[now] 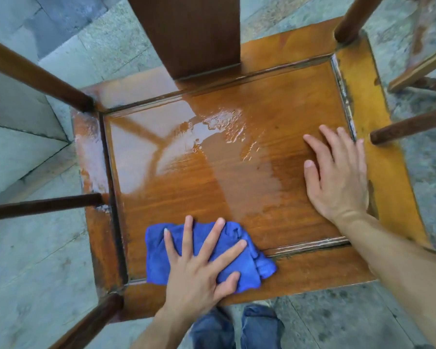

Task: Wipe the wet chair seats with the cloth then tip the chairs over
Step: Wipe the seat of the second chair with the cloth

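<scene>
Orange-brown varnished wood fills the view: a chair seat seen from directly above, with a recessed centre panel inside a raised frame. A film of water shines across the left and upper-middle part of the panel, with a beaded edge near the centre; the right side and the near strip look duller and drier. The left hand lies flat with fingers spread wide, palm pressing down on a crumpled blue cloth at the near edge of the seat, where the panel meets the front rail. The right hand rests open and flat on the bare wood at the right side of the panel, fingers loosely apart and pointing away from the person, holding nothing. The two hands are well apart. A dark wooden back slat rises from the far edge of the seat, and dark round rails run off to the left and right. Below the seat's front edge, blue jeans show over a grey stone floor. Part of a second wooden chair shows at the upper right.
</scene>
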